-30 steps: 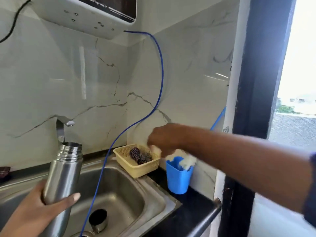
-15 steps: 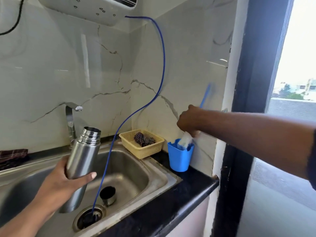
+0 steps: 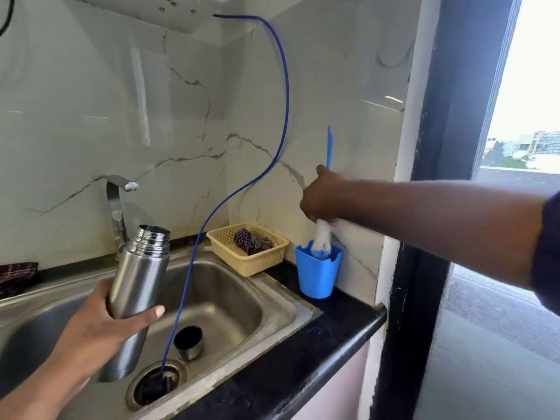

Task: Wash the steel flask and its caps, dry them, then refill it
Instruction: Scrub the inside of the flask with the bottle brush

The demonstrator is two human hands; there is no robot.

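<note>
Over the steel sink [image 3: 239,298], the cylindrical steel flask [image 3: 136,283] is being gripped by the left hand [image 3: 100,334]; the blue-handled white brush [image 3: 321,237], being grasped by the right hand [image 3: 324,198], needs lifting straight from the blue cup [image 3: 316,277].

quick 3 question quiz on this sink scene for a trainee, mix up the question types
1. True or false: the flask held by the left hand has its cap on.
2. Short answer: what small steel thing sits on the floor of the sink?
3. The right hand grips the brush. Its bristle tips reach into: A the flask, B the sink, C the blue cup.

Key: 1 false, the mouth is bare. 2 the cap. 3 C.
</note>
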